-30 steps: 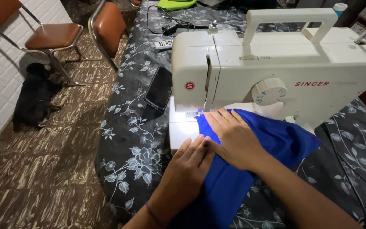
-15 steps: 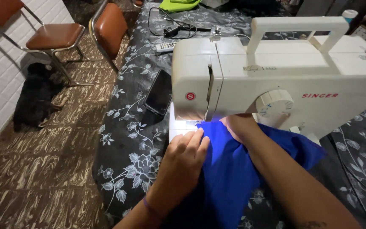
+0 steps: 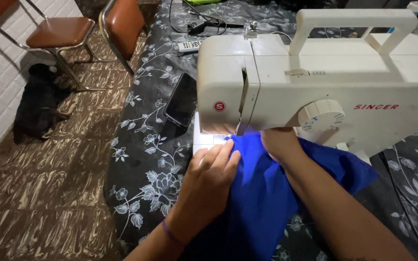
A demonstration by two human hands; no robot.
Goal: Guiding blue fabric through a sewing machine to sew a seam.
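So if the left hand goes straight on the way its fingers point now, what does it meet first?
The left hand lies on the blue fabric, fingers pointing up and right toward the needle area. It would probably first meet the presser foot zone under the head of the white plastic sewing machine; depth is unclear.

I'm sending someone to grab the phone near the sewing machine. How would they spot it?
Start at the white sewing machine on the dark flowered tablecloth. Just off its needle end lies the phone, a flat black slab lying screen up. The remote farther back is smaller, pale and covered in buttons.
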